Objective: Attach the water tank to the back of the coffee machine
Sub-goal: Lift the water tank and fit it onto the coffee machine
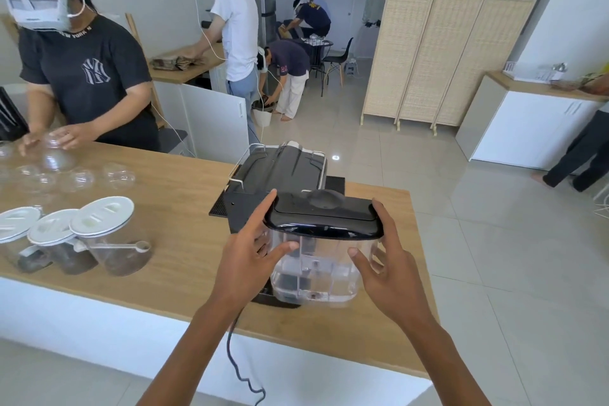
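Observation:
A clear plastic water tank (316,270) with a glossy black lid (324,217) is held against the near, back side of the black coffee machine (280,171) on the wooden counter. My left hand (253,250) grips the tank's left side, thumb across the front wall and a finger on the lid's edge. Along the tank's right side lies my right hand (385,260), with its thumb on the front wall. The tank stands upright, its bottom close to the machine's base. The seat of the tank on the machine is hidden.
Three lidded jars of coffee (99,241) stand at the left of the counter (171,208). Clear plastic domes (75,178) lie beyond them, handled by a person in a black shirt (82,82). A power cord (237,356) hangs over the counter's front edge.

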Available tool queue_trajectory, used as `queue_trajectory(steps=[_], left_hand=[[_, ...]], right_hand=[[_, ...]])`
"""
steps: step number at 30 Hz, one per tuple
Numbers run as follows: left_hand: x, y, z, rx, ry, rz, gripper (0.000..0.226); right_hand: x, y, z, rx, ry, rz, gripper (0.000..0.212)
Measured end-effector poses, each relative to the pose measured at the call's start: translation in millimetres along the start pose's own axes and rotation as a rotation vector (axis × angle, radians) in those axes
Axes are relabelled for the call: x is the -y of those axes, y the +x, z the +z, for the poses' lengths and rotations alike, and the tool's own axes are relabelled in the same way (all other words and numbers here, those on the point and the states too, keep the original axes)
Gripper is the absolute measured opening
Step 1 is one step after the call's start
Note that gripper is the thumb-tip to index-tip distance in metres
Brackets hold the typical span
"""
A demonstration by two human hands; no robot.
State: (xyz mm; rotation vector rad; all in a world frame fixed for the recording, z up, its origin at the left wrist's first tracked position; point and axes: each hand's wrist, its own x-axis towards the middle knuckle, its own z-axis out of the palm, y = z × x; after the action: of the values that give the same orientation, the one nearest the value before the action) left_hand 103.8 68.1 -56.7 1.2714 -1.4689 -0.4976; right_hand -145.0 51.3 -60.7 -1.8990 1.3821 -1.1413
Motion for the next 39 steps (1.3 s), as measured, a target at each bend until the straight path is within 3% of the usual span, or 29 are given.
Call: queue_trajectory(steps=[15, 39], left_hand=[[50.4, 36.7, -71.5, 0.038, -0.062, -0.057, 0.085], [93.0, 47.6, -67.4, 0.046, -0.091, -0.043, 0.087]], right_hand=[[42.6, 23.2, 96.0, -0.080, 0.014, 0.026, 0.087], [28.6, 35.2, 126.6, -0.114, -0.069, 0.061, 0.092]])
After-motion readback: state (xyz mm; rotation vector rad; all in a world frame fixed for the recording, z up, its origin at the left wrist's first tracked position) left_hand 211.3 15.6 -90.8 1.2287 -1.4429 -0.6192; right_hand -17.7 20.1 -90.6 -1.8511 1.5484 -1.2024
